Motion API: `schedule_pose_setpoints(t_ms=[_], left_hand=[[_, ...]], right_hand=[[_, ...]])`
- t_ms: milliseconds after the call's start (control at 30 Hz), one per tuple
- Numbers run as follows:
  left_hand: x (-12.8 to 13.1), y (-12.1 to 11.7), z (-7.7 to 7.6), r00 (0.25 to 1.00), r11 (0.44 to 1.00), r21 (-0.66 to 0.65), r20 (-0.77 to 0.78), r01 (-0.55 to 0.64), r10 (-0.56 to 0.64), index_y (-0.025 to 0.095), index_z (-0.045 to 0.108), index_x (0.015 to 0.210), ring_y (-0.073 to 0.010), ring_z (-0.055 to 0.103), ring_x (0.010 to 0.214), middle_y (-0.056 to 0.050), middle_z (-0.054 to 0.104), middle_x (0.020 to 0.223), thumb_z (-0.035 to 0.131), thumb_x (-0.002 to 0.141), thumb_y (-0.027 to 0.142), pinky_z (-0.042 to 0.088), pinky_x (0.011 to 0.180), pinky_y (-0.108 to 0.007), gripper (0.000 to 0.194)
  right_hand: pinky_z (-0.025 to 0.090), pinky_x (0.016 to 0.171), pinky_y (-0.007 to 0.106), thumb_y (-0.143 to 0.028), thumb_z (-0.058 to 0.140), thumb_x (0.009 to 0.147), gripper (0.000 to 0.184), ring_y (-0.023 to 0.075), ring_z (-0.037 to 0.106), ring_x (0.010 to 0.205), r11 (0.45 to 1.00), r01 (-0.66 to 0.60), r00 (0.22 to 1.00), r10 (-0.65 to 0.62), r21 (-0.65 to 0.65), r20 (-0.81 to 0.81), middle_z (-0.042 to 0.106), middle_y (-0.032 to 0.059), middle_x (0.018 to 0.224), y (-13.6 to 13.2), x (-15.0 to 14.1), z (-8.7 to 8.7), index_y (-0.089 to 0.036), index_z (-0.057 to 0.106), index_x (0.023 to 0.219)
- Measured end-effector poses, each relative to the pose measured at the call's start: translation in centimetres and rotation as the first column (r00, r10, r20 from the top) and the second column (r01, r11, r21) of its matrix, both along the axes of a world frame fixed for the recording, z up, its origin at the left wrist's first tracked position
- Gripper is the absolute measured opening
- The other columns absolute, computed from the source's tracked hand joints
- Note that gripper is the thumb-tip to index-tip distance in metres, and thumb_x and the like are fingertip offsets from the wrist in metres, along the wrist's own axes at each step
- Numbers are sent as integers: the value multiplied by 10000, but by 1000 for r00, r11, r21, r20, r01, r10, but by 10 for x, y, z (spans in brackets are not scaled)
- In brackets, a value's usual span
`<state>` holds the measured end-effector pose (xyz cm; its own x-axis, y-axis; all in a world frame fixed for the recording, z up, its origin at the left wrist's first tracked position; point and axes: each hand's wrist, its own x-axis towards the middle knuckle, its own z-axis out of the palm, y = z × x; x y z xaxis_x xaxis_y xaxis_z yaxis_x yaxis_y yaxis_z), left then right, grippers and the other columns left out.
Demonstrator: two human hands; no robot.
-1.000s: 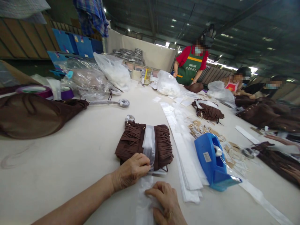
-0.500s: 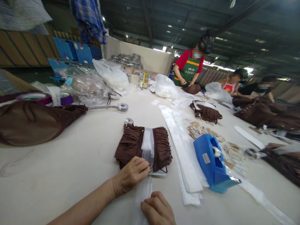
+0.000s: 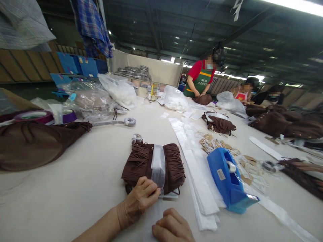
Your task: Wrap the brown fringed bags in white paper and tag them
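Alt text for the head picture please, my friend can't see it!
The left hand holds a pale strip across a brown fringed bundle on a table; the right hand curls nearby. A blue tape dispenser sits to the right; a person in a green apron stands beyond.

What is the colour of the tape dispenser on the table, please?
The plastic tape dispenser is blue, seen in head view.

The right hand [image 3: 174,226], its fingers spread at first, has curled them. A long light [image 3: 300,6] has entered the upper right of the frame. The aproned person's [image 3: 201,75] hands, apart at first, have come together by the brown bag [image 3: 202,99].
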<state>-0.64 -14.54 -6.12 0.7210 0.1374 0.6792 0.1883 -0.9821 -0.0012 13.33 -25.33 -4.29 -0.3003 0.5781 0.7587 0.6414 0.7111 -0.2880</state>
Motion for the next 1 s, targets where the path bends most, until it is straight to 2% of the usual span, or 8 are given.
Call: schedule_pose_setpoints(t_ms=[167, 267, 333, 400, 467, 567, 700, 1000], left_hand=[[-13, -7, 1, 996, 962, -274, -92, -11, -15, 113, 375, 1272, -209, 518, 952, -110, 583, 1012, 336, 838, 125, 412, 881, -410, 436], [-10, -10, -8, 977, 869, -465, 39, -170, 212, 120, 212, 1361, -217, 531, 971, -112, 599, 994, 389, 853, 204, 460, 850, -364, 545], [-3, -10, -15, 933, 802, -552, 115, -226, 341, 130, 180, 1368, -189, 568, 837, -67, 608, 859, 419, 878, 273, 497, 766, -311, 563], [4, -9, -20, 896, 779, -573, 164, -255, 413, 126, 176, 1366, -156, 569, 705, -38, 579, 793, 400, 899, 299, 507, 704, -282, 547], [9, -7, -20, 878, 796, -522, 168, -306, 447, 120, 231, 1348, -146, 563, 700, -56, 563, 842, 381, 908, 279, 499, 705, -274, 492], [12, -5, -13, 897, 873, -309, 112, -378, 428, 122, 432, 1225, -177, 541, 849, -102, 555, 976, 390, 889, 200, 454, 768, -287, 348], [18, -2, -1, 943, 940, -91, 31, -328, 331, 97, 560, 1056, -215, 491, 950, -95, 590, 989, 328, 799, 73, 356, 829, -322, 348], [23, 1, -1, 932, 935, -7, -82, -355, 354, 54, 520, 1139, -234, 419, 1105, -126, 575, 1137, 372, 645, 30, 250, 893, -342, 516]], right_hand=[[420, 566, 244, -155, 392, 901, 269, 142, 478, 649, 991, 73, 997, -72, -111, 7, 562, 42, 666, 44, 22, 30, -168, 632, 782], [425, 599, 239, -165, 504, 852, 185, 143, 498, 698, 961, 153, 985, -168, -229, -43, 566, 29, 708, 78, 32, 24, -189, 650, 740], [418, 609, 233, -182, 578, 813, 152, 138, 505, 708, 921, 210, 968, -244, -327, -66, 555, 13, 701, 94, 35, 13, -190, 635, 672], [400, 604, 224, -181, 648, 762, 154, 129, 503, 697, 873, 272, 942, -328, -405, -74, 536, -7, 680, 104, 35, 2, -187, 607, 614], [384, 599, 218, -156, 696, 712, 153, 123, 502, 687, 837, 307, 921, -382, -453, -81, 525, -19, 670, 107, 34, -6, -183, 594, 602], [364, 591, 217, -104, 738, 646, 183, 120, 496, 662, 795, 330, 899, -429, -510, -86, 519, -30, 639, 108, 32, -8, -174, 580, 588], [362, 598, 222, -100, 741, 634, 193, 120, 505, 649, 728, 329, 880, -468, -602, -86, 533, -32, 623, 109, 32, -3, -167, 570, 574], [388, 645, 241, -103, 644, 722, 124, 135, 527, 688, 706, 272, 849, -496, -654, -182, 549, -17, 681, 110, 33, -1, -174, 580, 643]])
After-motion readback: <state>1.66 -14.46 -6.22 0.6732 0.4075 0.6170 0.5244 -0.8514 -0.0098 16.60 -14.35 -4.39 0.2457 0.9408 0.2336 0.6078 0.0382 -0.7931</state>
